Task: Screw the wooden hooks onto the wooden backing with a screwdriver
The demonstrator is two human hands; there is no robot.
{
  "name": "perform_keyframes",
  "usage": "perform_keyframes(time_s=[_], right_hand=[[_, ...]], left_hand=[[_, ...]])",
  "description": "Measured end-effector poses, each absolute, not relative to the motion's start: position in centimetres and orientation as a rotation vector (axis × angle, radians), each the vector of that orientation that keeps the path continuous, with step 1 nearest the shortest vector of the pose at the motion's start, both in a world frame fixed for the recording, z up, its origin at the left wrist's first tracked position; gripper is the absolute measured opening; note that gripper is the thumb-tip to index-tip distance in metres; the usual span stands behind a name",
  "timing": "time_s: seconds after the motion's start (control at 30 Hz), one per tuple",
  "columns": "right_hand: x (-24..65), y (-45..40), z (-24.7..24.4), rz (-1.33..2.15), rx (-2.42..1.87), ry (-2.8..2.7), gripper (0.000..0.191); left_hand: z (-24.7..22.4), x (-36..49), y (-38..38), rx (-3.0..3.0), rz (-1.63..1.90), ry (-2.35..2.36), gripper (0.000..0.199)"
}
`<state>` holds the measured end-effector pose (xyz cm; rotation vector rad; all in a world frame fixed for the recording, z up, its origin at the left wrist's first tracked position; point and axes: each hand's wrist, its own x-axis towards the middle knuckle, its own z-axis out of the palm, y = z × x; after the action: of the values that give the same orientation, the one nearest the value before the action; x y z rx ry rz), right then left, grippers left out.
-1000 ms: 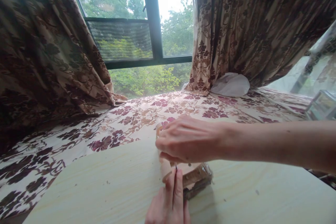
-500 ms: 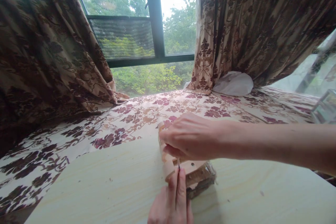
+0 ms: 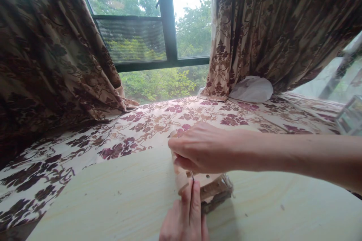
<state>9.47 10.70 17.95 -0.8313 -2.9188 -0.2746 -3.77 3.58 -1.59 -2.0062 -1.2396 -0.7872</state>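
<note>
A wooden piece (image 3: 212,188) with a pale curved edge is sitting on a light wood-grain tabletop (image 3: 98,196), just beneath two working hands, a small dark-centred hole showing in its flat face. A thin metal shaft (image 3: 192,175) is slanting slightly over it, with the left hand (image 3: 181,220) pinching the lower end between pressed-together fingertips and the right hand (image 3: 203,147) curling closed around the upper end, its exact finger placement being hidden. Good work here is likely depending on aligning the shaft with its contact point, pressing gently, and letting the left fingertips guide without crowding the tip. The right hand is blocking much of the piece from above, while ragged clear wrapping (image 3: 228,184) is clinging to the far right end and could be snagging fingers. Beyond the tabletop, a floral cloth (image 3: 147,120) is spreading toward the window (image 3: 169,45), a white translucent bundle (image 3: 251,89) is lying beside the right curtain (image 3: 268,37), and a clear box (image 3: 352,116) is standing well apart at right.
</note>
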Motion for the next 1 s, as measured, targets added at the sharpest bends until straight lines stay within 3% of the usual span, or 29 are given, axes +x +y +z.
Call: perform_keyframes(time_s=[0.13, 0.37, 0.67, 0.87, 1.0], right_hand=[[9.1, 10.6, 17.8, -0.275, -1.063, -2.808, 0.018], [10.1, 11.0, 18.4, -0.233, -0.717, -2.943, 0.022], [9.9, 11.0, 18.1, -0.231, -0.978, -2.864, 0.026], [10.3, 11.0, 18.1, -0.174, -0.657, -2.976, 0.022], [10.1, 11.2, 17.4, -0.228, -0.848, -2.875, 0.022]], left_hand=[[-1.5, -3.7, 3.6, -2.001, -0.795, -1.243, 0.041], [-1.6, -3.8, 3.5, -2.017, -0.767, -1.238, 0.043], [-1.5, -3.8, 3.6, -2.019, -0.755, -1.227, 0.043], [-1.4, -3.9, 3.5, -2.044, -0.722, -1.231, 0.047], [-1.3, -3.9, 3.4, -2.048, -0.724, -1.224, 0.046]])
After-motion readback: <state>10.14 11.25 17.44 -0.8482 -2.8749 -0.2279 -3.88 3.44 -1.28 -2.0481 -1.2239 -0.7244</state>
